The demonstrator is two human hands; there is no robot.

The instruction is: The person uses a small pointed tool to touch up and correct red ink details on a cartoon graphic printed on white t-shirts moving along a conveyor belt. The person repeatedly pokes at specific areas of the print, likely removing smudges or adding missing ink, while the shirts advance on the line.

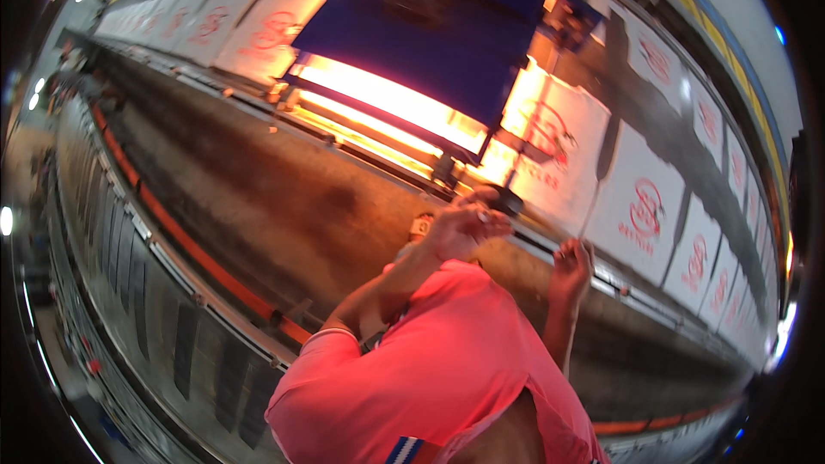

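My left hand [468, 230] is raised in front of the long printing table's near rail, its blurred fingers partly stretched out toward the right. Just beyond it sits a dark rounded piece [504, 199] at the rail; whether I touch it cannot be made out. Lower and to the right, my right hand [571, 268] has its fingers curled in at the table's edge. What they hold, if anything, is hidden. Nearest to both hands lies a white fabric piece [563, 133] with a red round print, lit orange by a blue heater housing [430, 34] with glowing bars beneath.
More white printed pieces [644, 206] line the table to both sides. A metal rail [619, 279] runs along its near edge. Across the brown aisle floor [258, 163], another long table carries dark flat panels [185, 348] and an orange-red rail [198, 245].
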